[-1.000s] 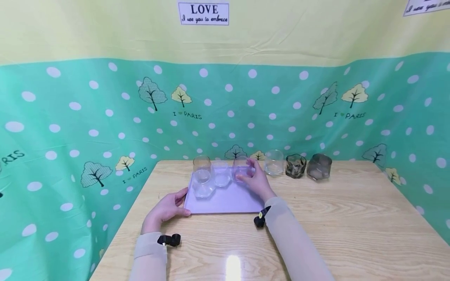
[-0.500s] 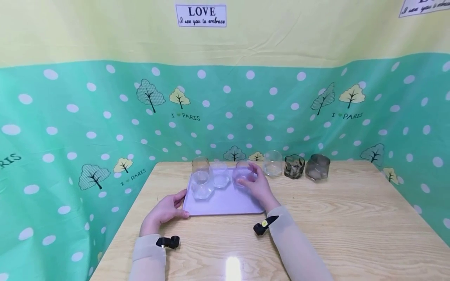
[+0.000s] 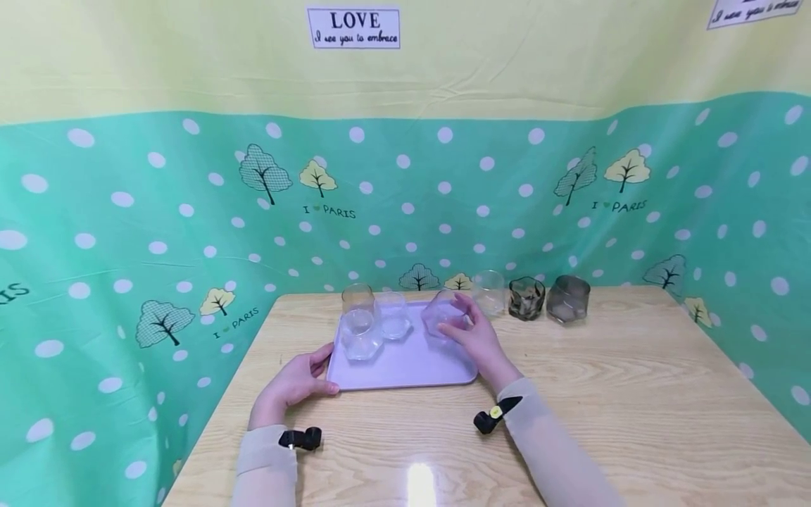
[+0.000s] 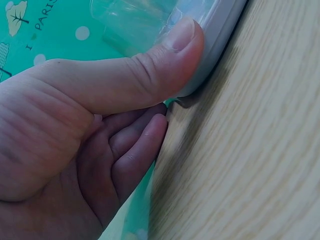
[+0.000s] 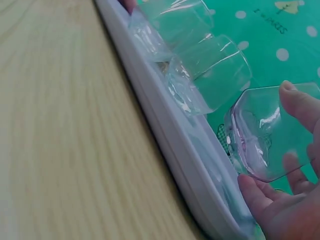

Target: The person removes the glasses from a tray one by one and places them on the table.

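Tilted since a second ago, the pink-tinged glass (image 5: 252, 135) leans over the lilac tray (image 3: 412, 362), held by thumb and fingers of the right hand (image 3: 479, 343). The left hand (image 3: 293, 379) grips the tray's near left corner (probably to stop it sliding).

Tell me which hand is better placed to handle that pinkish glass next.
Probably the right hand: it holds the pinkish glass. The left hand is at the left edge of the tray, farther away, with clear glasses between.
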